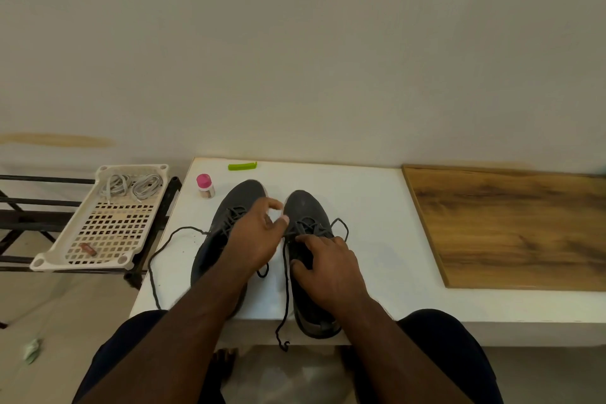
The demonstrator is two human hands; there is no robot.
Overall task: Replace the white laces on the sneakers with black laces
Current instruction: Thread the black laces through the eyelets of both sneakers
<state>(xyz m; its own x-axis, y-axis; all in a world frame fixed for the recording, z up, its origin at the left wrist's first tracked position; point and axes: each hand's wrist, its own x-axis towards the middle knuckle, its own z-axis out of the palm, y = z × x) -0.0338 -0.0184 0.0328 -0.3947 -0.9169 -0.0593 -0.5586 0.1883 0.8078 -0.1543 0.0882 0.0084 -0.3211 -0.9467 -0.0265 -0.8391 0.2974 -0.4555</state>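
Two dark grey sneakers stand side by side on a white table point(377, 207), toes pointing away from me. Both the left sneaker point(239, 197) and the right sneaker point(306, 205) carry black laces. My left hand point(254, 239) reaches across the gap, and its thumb and fingers are curled near the right sneaker's laces. My right hand point(328, 267) rests on the right sneaker's opening, with the fingers bent onto the tongue and laces. One loose black lace end point(157, 259) trails left of the left sneaker. Another black lace end point(286, 298) hangs over the table's front edge. White laces point(131, 187) lie coiled in a perforated tray point(105, 239).
The tray sits on a black rack to the left and also holds a small brown item point(88, 249). A pink-capped bottle point(205, 186) and a green clip point(242, 166) stand behind the sneakers. A wooden board point(508, 226) covers the table's right side. My knees are below the table edge.
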